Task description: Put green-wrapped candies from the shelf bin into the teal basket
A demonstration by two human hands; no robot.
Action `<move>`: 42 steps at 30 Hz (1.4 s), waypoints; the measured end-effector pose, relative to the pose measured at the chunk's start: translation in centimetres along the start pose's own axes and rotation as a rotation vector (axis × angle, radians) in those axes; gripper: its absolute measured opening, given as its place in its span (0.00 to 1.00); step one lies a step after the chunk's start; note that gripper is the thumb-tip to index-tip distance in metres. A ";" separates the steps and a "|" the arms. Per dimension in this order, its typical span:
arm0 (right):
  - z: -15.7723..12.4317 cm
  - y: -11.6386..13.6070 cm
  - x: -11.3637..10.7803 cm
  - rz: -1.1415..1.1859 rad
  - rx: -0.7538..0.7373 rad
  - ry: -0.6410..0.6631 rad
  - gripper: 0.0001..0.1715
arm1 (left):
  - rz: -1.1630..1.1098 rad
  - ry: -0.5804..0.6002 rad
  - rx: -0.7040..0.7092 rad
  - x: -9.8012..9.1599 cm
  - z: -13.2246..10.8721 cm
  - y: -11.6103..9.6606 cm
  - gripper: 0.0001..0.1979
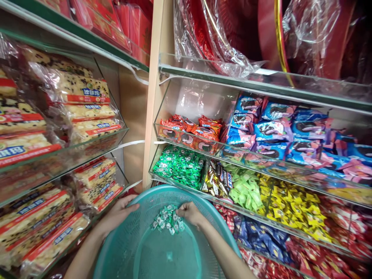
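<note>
A teal plastic basket [128,240] fills the lower middle, tilted toward the shelves. My left hand [117,214] grips its far left rim. Inside the basket, against the far wall, lies a small pile of green-and-white wrapped candies [167,221]. My right hand [190,213] rests on the right side of that pile with fingers curled over some candies. Just beyond the rim is a clear shelf bin full of the same green candies [180,164].
Clear bins to the right hold red snack packs [192,131], blue cookie packs [276,131], light-green candies [245,190] and yellow candies [287,205]. Bagged rice-cake bars [84,104] fill the left shelves. A wooden post [152,97] divides the two units.
</note>
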State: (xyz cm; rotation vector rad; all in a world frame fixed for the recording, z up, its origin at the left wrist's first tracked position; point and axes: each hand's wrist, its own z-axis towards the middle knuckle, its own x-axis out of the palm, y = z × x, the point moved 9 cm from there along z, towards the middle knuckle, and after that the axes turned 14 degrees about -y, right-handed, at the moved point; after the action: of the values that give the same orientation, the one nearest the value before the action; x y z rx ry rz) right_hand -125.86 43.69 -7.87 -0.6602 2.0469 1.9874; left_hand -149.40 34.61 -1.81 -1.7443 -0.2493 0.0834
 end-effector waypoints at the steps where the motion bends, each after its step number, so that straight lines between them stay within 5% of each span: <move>1: -0.1 -0.1 0.0 -0.002 0.001 0.002 0.21 | -0.003 -0.005 0.003 0.0 0.0 -0.2 0.26; 8: -0.6 -0.5 -0.1 -0.058 0.007 -0.023 0.17 | -0.017 -0.004 -0.025 0.1 -0.2 -0.3 0.27; 20: -1.9 1.3 -1.7 -0.366 -0.124 -0.245 0.10 | 0.039 0.046 0.073 0.2 -0.1 -0.6 0.23; 25: -4.2 5.6 -2.0 -0.480 -0.253 -0.242 0.06 | 0.029 0.051 0.078 0.3 -0.1 -0.8 0.21; 30: -6.3 12.5 -3.8 -0.302 -0.430 -0.163 0.08 | 0.020 0.021 0.061 0.1 0.0 -0.7 0.23; 36: -6.4 19.5 -10.2 -0.512 -0.720 -0.538 0.08 | 0.030 -0.022 0.072 -0.4 0.7 -0.7 0.26; 42: -4.1 20.7 -9.6 -0.860 -0.764 -0.630 0.07 | 0.030 0.029 0.099 -0.4 1.4 -0.1 0.22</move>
State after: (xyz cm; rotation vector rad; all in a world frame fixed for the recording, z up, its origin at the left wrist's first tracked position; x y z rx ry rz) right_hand -126.17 41.02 15.13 -0.7224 0.4645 1.9652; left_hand -150.09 35.91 -1.99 -1.6496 -0.1943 0.0912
